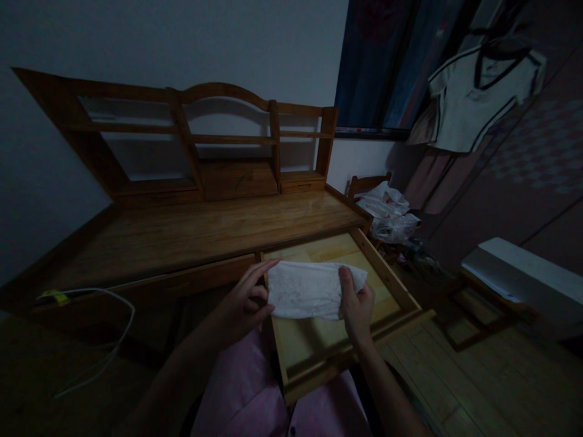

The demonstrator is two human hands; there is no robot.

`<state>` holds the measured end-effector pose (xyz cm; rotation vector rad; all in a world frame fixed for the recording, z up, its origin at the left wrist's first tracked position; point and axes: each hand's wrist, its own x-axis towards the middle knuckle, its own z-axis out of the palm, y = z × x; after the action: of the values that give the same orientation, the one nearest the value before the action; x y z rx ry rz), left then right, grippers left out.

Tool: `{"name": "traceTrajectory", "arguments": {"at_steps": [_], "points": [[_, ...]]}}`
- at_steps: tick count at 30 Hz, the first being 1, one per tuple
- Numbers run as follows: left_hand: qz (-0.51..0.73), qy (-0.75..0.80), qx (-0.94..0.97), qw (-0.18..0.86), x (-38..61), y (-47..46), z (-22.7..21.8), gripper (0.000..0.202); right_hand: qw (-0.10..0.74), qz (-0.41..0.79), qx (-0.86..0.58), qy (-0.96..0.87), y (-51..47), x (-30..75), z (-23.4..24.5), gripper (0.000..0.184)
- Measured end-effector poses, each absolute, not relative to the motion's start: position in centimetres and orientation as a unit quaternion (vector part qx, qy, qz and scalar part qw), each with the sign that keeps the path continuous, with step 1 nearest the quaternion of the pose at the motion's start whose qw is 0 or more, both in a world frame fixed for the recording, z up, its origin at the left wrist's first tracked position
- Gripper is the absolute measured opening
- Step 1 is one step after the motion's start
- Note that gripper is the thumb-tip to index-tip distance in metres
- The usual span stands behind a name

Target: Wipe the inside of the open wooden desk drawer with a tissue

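Observation:
A white cloth [305,290] with greyish smudges, perhaps a wet wipe, is stretched between my two hands over a pulled-out wooden drawer [319,355]. My left hand [249,298] grips the cloth's left edge between fingertips and thumb. On the other side, my right hand [357,303] pinches the right end, thumb on top, with a corner sticking out past the fingers. The drawer's pale bottom shows around the cloth, and its front lies just above my lap.
A wooden desk [218,227] with a shelf hutch [228,139] stands ahead. A white cable [130,303] hangs at its left front. Plastic bags [387,209] lie on a chair to the right. Farther right, a white box-like object [523,273] rests on a wooden stool [473,303].

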<state>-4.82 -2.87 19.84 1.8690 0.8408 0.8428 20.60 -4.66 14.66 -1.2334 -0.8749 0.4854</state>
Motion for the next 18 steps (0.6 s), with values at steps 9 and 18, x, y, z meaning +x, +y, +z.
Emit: {"name": "traceTrajectory", "arguments": {"at_steps": [9,18], "points": [[0.454,0.394,0.695,0.393,-3.5,0.7,17.4,0.046,0.543,0.294,-0.476,-0.627,-2.7,27.0,15.5,0.025],[0.492,0.250,0.602,0.577,1.1,3.6,16.4,0.030,0.467,0.309,-0.413,-0.719,-1.7,33.1,16.4,0.022]]}}
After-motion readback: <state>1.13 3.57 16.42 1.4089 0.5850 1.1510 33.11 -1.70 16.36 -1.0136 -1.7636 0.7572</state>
